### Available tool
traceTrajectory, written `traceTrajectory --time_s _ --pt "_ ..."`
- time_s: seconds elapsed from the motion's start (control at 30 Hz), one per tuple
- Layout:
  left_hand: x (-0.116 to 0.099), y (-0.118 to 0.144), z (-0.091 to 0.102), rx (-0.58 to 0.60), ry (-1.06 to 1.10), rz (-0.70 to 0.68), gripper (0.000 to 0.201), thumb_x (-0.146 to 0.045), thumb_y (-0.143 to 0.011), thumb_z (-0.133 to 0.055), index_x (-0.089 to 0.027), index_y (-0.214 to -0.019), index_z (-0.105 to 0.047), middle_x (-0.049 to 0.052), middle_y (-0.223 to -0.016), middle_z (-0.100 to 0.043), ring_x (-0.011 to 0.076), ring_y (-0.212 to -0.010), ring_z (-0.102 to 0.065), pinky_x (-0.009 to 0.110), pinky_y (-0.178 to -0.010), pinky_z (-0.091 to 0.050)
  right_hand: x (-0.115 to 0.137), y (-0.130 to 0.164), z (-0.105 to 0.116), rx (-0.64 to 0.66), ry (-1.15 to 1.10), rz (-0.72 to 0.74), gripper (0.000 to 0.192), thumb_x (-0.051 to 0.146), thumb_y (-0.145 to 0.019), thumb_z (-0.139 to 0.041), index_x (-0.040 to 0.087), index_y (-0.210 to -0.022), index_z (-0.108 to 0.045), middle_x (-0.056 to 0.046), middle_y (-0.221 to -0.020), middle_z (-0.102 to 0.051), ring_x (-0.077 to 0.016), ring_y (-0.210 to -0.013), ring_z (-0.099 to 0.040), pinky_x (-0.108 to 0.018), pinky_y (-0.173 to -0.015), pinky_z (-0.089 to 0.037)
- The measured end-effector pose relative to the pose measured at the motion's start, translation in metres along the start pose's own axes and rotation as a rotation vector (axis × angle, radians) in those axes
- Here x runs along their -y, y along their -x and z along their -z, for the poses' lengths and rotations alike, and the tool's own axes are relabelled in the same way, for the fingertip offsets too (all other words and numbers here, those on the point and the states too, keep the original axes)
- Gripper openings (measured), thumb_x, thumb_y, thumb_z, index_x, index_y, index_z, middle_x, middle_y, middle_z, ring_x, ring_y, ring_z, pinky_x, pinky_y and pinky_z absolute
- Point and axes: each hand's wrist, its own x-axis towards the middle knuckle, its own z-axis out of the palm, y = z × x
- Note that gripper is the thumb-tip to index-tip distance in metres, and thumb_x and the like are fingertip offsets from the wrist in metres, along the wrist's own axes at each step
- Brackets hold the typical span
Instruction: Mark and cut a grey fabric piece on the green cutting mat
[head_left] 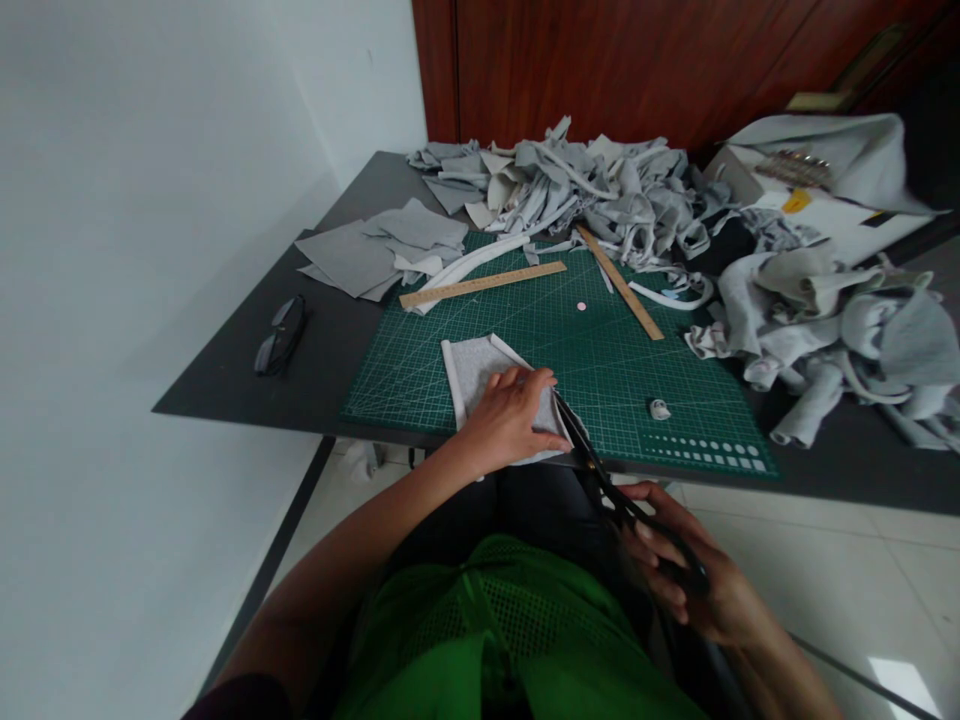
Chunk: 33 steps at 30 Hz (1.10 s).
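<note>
My left hand (pixel 514 415) lies palm down on a grey felt-like fabric piece (pixel 472 362), thumb apart from the fingers, pressing it to the green cutting mat. Pale strips edge the fabric, and its near corner reaches the front of the table. With my right hand (pixel 694 570) I grip the handles of large black scissors (pixel 592 462). Their blades point up and left, along the fabric's right edge, close to my left fingers. Part of the fabric is hidden under my left hand.
On the cutting mat (pixel 405 370) lie a wooden ruler (pixel 487 284), a second ruler (pixel 621 285) and a small fabric scrap (pixel 659 409). Glasses (pixel 280 335) rest at left. Grey cloth scraps (pixel 585 180) heap at the back, more fabric rolls (pixel 817 340) at right, beside a white box (pixel 847 220).
</note>
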Motion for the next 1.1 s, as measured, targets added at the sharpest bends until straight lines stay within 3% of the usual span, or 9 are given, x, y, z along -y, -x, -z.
traceTrajectory --time_s 0.27,0.43,0.57,0.67,1.1 --pt "0.002 0.0 -0.003 -0.02 -0.003 -0.009 0.09 -0.055 -0.072 -0.091 -0.023 -0.139 -0.04 0.013 -0.14 -0.061 0.0365 -0.13 -0.057 0.054 -0.108 -0.043 0.021 -0.009 -0.003 0.024 0.075 -0.023 0.054 0.056 -0.081 -0.082 0.025 -0.116 -0.054 0.012 -0.064 -0.046 -0.0013 -0.036 -0.033 -0.011 -0.031 -0.028" --pt "0.002 0.002 -0.007 -0.144 -0.003 0.011 0.111 -0.052 -0.064 -0.097 -0.018 -0.146 -0.031 0.02 -0.148 -0.05 0.0382 -0.139 -0.048 0.053 -0.115 -0.041 0.021 -0.013 -0.005 0.018 0.03 -0.03 0.054 0.057 -0.079 -0.084 0.027 -0.113 -0.055 0.011 -0.065 -0.049 -0.0019 -0.036 -0.036 -0.011 -0.03 -0.03" --pt "-0.001 0.003 -0.004 -0.107 -0.078 0.056 0.088 -0.061 -0.066 -0.092 -0.019 -0.129 -0.048 0.013 -0.128 -0.058 0.0359 -0.126 -0.054 0.051 -0.109 -0.047 0.02 -0.012 -0.007 -0.01 -0.032 -0.069 0.061 0.057 -0.071 -0.09 0.027 -0.112 -0.056 0.011 -0.063 -0.05 -0.0021 -0.035 -0.035 -0.011 -0.029 -0.029" --pt "-0.002 0.001 0.0 -0.071 -0.122 0.038 0.076 -0.067 -0.071 -0.086 -0.019 -0.121 -0.055 0.011 -0.129 -0.058 0.034 -0.125 -0.052 0.05 -0.11 -0.045 0.021 -0.012 -0.009 -0.049 -0.08 -0.093 0.068 0.057 -0.065 -0.093 0.028 -0.113 -0.055 0.011 -0.061 -0.05 -0.0022 -0.035 -0.034 -0.011 -0.028 -0.029" --pt "-0.001 0.0 0.002 -0.016 -0.173 0.017 0.086 -0.073 -0.075 -0.079 -0.017 -0.136 -0.055 0.013 -0.152 -0.051 0.0365 -0.137 -0.046 0.051 -0.116 -0.04 0.013 -0.012 -0.012 -0.01 -0.026 -0.014 0.059 0.057 -0.074 -0.088 0.025 -0.112 -0.057 0.011 -0.063 -0.049 -0.0015 -0.035 -0.035 -0.011 -0.03 -0.029"
